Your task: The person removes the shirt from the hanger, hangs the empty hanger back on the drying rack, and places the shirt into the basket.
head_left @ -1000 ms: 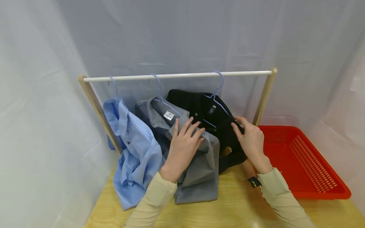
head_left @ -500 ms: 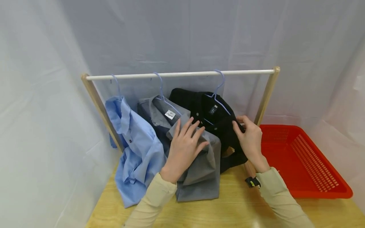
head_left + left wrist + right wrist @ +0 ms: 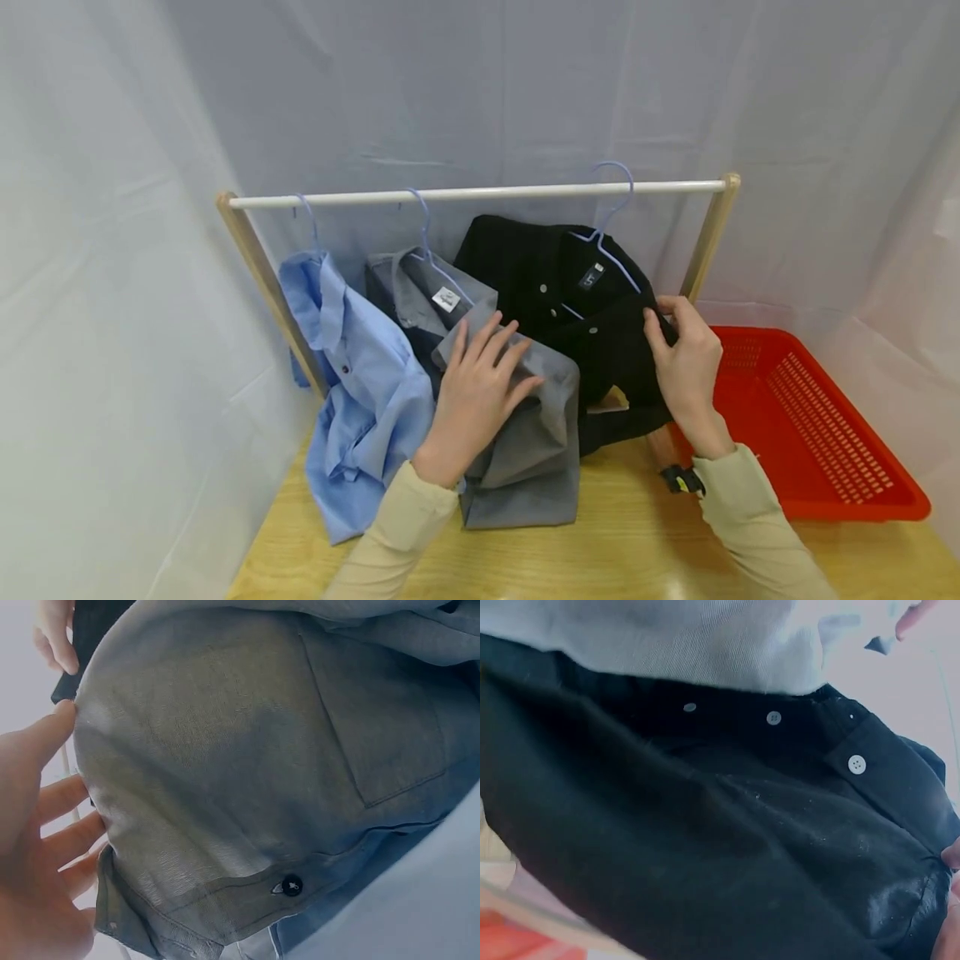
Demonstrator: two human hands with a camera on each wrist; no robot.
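**Head view: one hand flat on the grey shirt, the other pinching the black one**

Head view showed the left hand (image 3: 476, 385) at the centre of the frame, fingers straight and spread, lying flat on the front of the grey shirt (image 3: 525, 433). It gripped nothing; the palm and fingers only pressed on the cloth. In the left wrist view the same fingers (image 3: 45, 817) lay fanned along the left edge of the frame against the grey shirt (image 3: 247, 750), near a dark button low in the picture.

The right hand (image 3: 686, 367) sat right of centre, thumb and fingers curled and pinching the shoulder of the black shirt (image 3: 570, 308). The right wrist view was filled by the black shirt (image 3: 705, 840) with its row of pale buttons; only a fingertip showed at the right edge.

The black shirt hung on a pale blue hanger (image 3: 611, 225), whose hook stood above the white rail (image 3: 465, 196) in the upper middle of the frame. The grey shirt hung just left of it, the two touching, and a light blue shirt (image 3: 360, 383) hung at the left end of the rail. All three trailed onto the wooden table (image 3: 600, 558). A red basket (image 3: 825, 442) sat at the right of the frame, just beside the right hand.
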